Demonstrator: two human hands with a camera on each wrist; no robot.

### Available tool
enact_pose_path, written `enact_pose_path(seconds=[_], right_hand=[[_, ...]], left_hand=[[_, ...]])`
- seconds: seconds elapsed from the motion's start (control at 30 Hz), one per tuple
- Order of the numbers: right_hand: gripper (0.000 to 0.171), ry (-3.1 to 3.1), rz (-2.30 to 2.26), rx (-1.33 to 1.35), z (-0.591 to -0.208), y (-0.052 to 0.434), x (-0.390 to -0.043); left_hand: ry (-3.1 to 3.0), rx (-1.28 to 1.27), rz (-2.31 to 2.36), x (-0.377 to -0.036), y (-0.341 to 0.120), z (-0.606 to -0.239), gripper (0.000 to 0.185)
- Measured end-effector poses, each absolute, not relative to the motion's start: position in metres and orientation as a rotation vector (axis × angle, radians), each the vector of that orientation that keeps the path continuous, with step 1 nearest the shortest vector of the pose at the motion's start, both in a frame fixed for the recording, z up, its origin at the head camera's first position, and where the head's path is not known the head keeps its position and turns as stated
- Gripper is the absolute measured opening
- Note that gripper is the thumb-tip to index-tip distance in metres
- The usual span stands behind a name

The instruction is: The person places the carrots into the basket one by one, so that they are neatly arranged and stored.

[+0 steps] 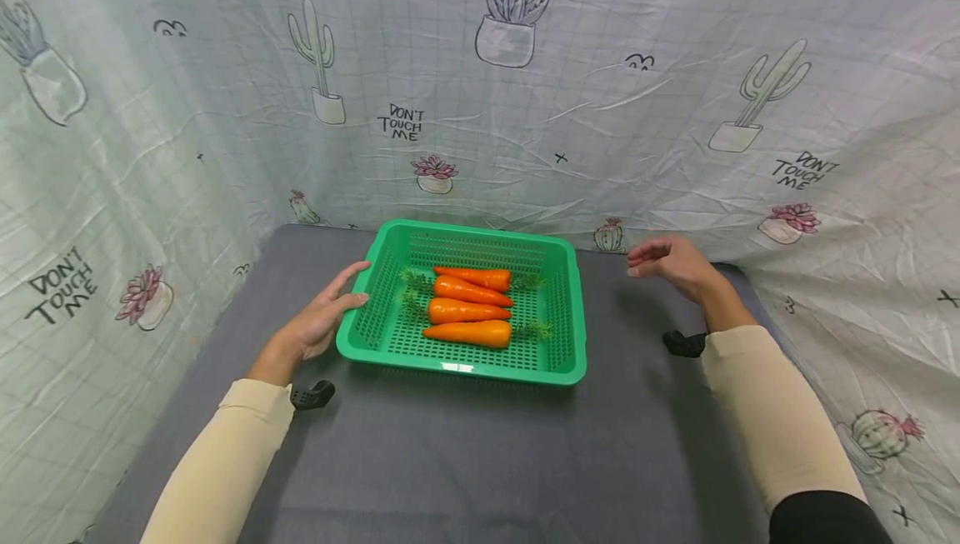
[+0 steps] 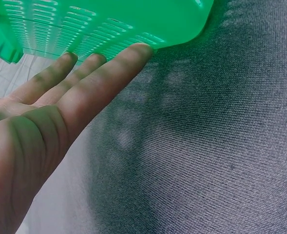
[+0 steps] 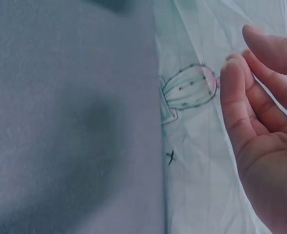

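Note:
A green plastic basket (image 1: 461, 375) with slotted walls sits on the grey cloth. Inside it, several orange carrots (image 1: 468, 333) with green tops lie side by side. At the basket's left side is my left hand (image 1: 318, 323), its thumb and a finger at the rim. The left wrist view shows that hand's fingers (image 2: 102, 83) extended against the basket's lower wall. My right hand (image 1: 675, 265) hovers to the right of the basket, apart from it. Its fingers (image 3: 233, 92) are loosely bent with nothing between them in the right wrist view.
Grey cloth (image 1: 450, 461) covers the table around the basket. A pale curtain (image 1: 570, 94) printed with potted cacti hangs behind and along both sides. Black wrist devices (image 1: 311, 396) show by both sleeves.

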State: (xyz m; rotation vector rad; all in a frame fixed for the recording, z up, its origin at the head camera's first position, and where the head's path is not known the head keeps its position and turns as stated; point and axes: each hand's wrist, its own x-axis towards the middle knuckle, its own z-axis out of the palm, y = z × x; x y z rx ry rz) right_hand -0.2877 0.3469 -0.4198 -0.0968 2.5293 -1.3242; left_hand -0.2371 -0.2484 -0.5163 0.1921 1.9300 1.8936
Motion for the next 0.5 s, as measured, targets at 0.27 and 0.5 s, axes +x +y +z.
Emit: enact_pose_path(seconds=[0.27,0.5], right_hand=[[0.049,2.572,-1.274,-0.008,-0.425,0.370,-0.279],[0.047,2.547,-1.322,0.090,-0.434,0.397,-0.270]], left_hand=[[1.933,0.193,1.888,-0.236,-0.249,-0.515,0.067],[1.922,0.190,1.901,-0.236,-0.249,-0.514,0.067]])
